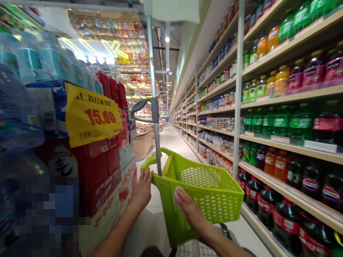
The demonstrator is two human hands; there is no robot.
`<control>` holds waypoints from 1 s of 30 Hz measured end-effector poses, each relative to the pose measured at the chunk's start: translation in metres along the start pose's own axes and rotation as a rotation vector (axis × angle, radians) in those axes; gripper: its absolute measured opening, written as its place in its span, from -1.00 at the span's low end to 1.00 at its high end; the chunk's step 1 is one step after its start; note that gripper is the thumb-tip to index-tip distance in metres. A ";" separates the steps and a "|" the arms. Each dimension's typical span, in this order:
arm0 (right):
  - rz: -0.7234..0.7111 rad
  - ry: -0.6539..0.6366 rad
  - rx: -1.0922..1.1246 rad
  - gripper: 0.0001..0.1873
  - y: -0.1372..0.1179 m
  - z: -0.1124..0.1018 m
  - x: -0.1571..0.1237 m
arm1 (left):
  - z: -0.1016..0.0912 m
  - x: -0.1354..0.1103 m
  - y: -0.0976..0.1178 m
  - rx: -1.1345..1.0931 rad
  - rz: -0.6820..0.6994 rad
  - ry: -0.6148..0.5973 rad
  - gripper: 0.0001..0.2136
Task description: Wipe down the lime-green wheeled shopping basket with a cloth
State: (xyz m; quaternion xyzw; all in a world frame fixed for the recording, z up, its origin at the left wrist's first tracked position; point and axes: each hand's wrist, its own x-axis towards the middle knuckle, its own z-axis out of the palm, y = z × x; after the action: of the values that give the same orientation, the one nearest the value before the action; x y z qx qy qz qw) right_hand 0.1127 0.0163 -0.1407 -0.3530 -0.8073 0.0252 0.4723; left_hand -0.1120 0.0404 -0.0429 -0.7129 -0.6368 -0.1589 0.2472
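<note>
A lime-green plastic shopping basket (214,200) on wheels stands in the aisle in front of me, with a grey pull handle (154,117) rising from its near left corner. My left hand (141,189) lies against the basket's left rim, fingers stretched out. My right hand (187,208) presses a small whitish cloth (177,194) against the basket's near wall, fingers closed over it. The inside of the basket that shows looks bare.
Stacked red cartons (104,167) and bottled water packs (32,64) with a yellow 15.00 price sign (91,116) stand close on my left. Drink shelves (289,142) line the right. The pale aisle floor (174,139) runs ahead.
</note>
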 end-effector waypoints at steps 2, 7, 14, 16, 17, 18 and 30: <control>-0.101 0.134 -0.023 -0.61 -0.014 -0.016 0.037 | -0.001 0.000 0.001 -0.003 -0.012 -0.012 -0.30; -0.041 0.097 -0.159 -0.65 0.005 -0.026 0.054 | -0.006 -0.001 0.000 -0.001 0.006 -0.031 -0.28; 0.414 0.123 -0.401 -0.61 0.101 -0.101 -0.055 | -0.005 -0.002 0.004 -0.029 0.003 -0.019 -0.28; 0.505 0.186 -0.443 -0.59 0.106 -0.118 -0.052 | -0.005 -0.002 0.005 -0.031 0.000 -0.022 -0.29; 0.499 0.203 -0.437 -0.59 0.105 -0.120 -0.043 | -0.005 -0.002 0.005 -0.029 0.002 -0.022 -0.29; 0.463 0.204 -0.416 -0.58 0.101 -0.118 -0.031 | -0.005 -0.001 0.005 -0.024 0.005 -0.022 -0.29; 0.570 0.007 -0.523 -0.60 0.121 -0.163 -0.053 | -0.005 -0.003 0.010 -0.054 -0.022 -0.007 -0.23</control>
State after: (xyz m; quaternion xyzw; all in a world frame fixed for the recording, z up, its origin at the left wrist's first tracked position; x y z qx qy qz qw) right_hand 0.3218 0.0276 -0.1358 -0.6718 -0.6543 -0.0525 0.3432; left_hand -0.1022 0.0345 -0.0416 -0.7129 -0.6407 -0.1764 0.2239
